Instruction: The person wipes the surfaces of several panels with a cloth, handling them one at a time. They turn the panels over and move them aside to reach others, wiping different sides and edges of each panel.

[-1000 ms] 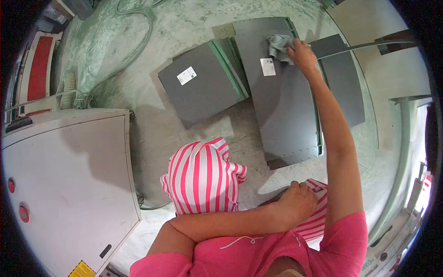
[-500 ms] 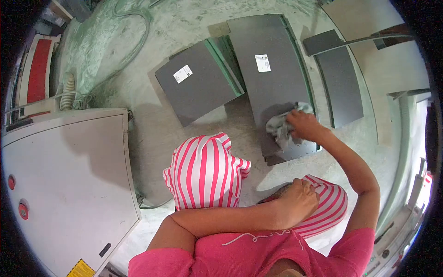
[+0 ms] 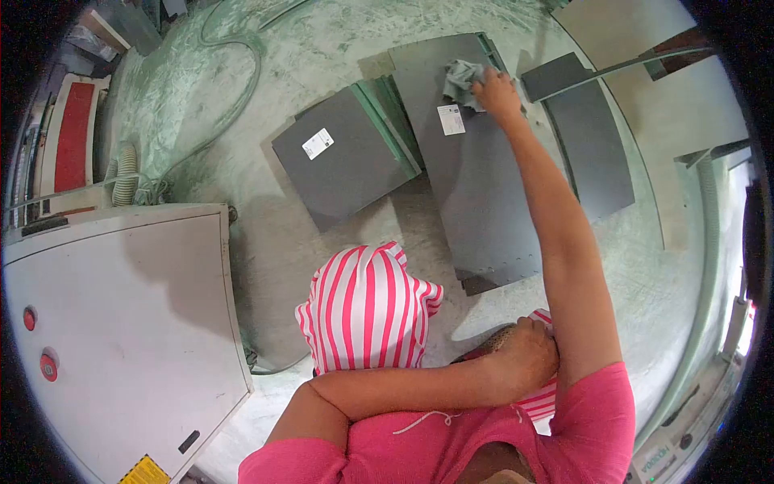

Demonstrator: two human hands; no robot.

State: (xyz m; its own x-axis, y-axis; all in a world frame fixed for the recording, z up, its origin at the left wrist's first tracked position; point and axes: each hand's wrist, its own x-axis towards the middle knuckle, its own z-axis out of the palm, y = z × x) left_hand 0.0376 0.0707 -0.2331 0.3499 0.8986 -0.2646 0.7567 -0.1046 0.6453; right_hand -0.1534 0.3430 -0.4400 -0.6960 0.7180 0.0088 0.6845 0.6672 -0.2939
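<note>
My right hand (image 3: 498, 95) is closed on a crumpled grey-green cloth (image 3: 463, 82) and presses it against the far part of a long dark grey panel (image 3: 476, 194), just beyond its white label (image 3: 451, 120). The panel lies on top of a stack. My left hand (image 3: 528, 359) is curled into a loose fist near my right knee, the forearm laid across my body. Nothing shows in its fingers. Pink-and-white striped fabric (image 3: 367, 310) covers my left knee.
A shorter stack of dark panels (image 3: 347, 161) with green edges lies to the left. A narrow dark panel (image 3: 592, 145) is on the right. A white cabinet (image 3: 129, 323) with red buttons stands at the left, and a hose (image 3: 242, 89) runs over the dusty floor.
My right hand has slid the cloth from the near end of the long panel to its far end, past the label, and the arm is now stretched out. My left hand has stayed near the knee.
</note>
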